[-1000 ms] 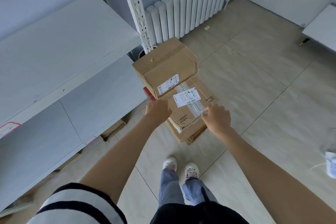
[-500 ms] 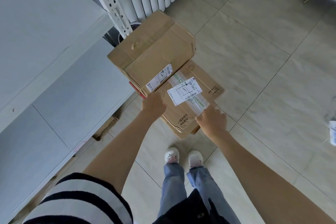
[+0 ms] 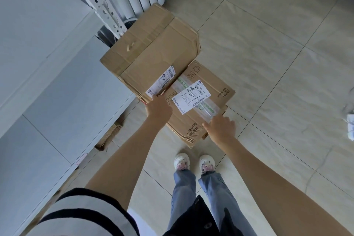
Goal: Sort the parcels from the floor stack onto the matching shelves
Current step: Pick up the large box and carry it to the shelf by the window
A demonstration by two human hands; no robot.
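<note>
Floor parcel point(image 3: 193, 113), both hands point(image 3: 160, 108) gripping.

Flat box point(image 3: 206, 80) reads "OR"; its label point(image 3: 191, 96) "505 101 19 525".

My arms are bare from the sleeve down, with nothing on either wrist and no rings that I can make out. My left hand point(image 3: 159, 108) and right hand point(image 3: 220, 127) wear no gloves. My top is short-sleeved, and the left sleeve point(image 3: 82, 214) is white with broad dark stripes (navy or black, I can't tell which). Just beside that sleeve, a dark garment point(image 3: 193, 222) hangs at my waist, with what looks like a small round button on it. Beyond the garment come loose, faded blue jeans point(image 3: 183, 191), their hems resting on white shoes point(image 3: 181, 162) with pinkish marks on the toes.
</note>
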